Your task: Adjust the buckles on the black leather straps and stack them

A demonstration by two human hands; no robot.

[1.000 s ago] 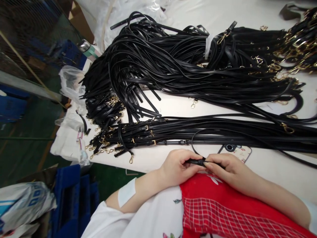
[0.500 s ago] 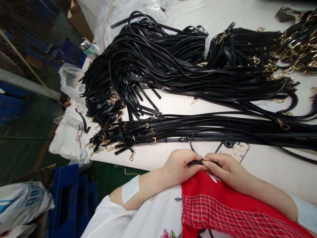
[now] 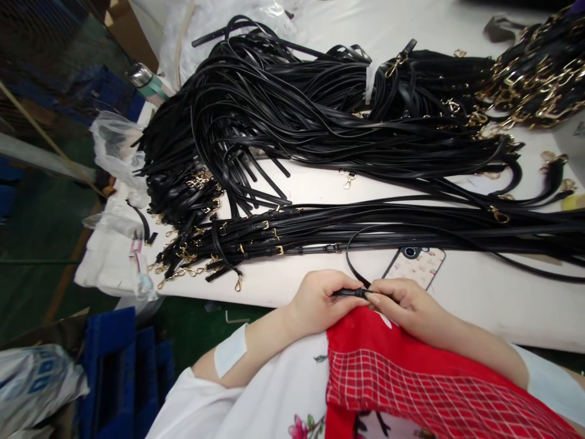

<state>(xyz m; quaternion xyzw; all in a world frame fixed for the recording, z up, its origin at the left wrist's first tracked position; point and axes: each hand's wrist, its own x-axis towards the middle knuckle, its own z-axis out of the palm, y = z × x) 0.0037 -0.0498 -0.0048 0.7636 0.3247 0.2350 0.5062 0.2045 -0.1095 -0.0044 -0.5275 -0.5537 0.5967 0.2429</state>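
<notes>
Close to my lap, above the red apron (image 3: pixel 393 341), my left hand (image 3: pixel 322 302) pinches a black strap (image 3: pixel 351 293) between thumb and fingers. My right hand (image 3: pixel 409 305) grips the same strap just to the right, its fingertips almost touching the left ones. A thin length of the strap loops up from my hands and runs off to the right over the table. Behind it lies a row of black straps (image 3: pixel 315 235) with gold buckles and snap hooks at their left ends. My fingers hide part of the held piece.
A large heap of black straps (image 3: pixel 292 116) covers the back of the white table (image 3: pixel 493 305). A phone (image 3: pixel 418 266) lies beyond my right hand. Gold-coloured hardware (image 3: pixel 534 79) is piled at the back right. Blue pallets (image 3: pixel 109 366) stand on the floor at left.
The view has shifted, so the table's contents sit slightly further left. Between my fingertips, more of the held strap shows than before. Both hands keep their grip.
</notes>
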